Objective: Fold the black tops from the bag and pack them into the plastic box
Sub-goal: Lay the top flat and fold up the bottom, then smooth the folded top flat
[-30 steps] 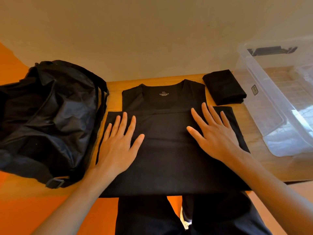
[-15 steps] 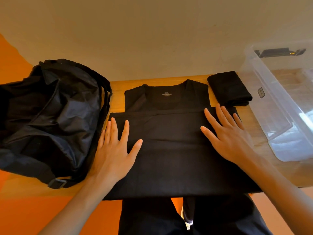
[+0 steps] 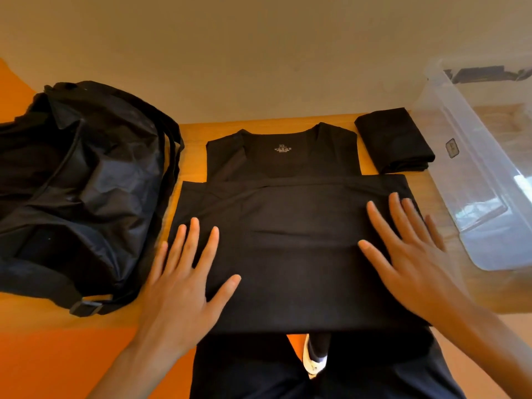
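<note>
Head view: black top (image 3: 288, 254) half-folded on the tabletop (image 3: 193, 151), both hands flat on it.
Left hand (image 3: 184, 283) and right hand (image 3: 411, 254) lie spread and flat, pressing the top's doubled lower half and gripping nothing. The fabric is judged soft, light and limp, best taken at the side edges. The bag (image 3: 80, 191) is left of the top; a folded top (image 3: 394, 139) and the plastic box (image 3: 489, 182) are to its right. The wooden tabletop stands against a plain beige wall (image 3: 259, 53).
</note>
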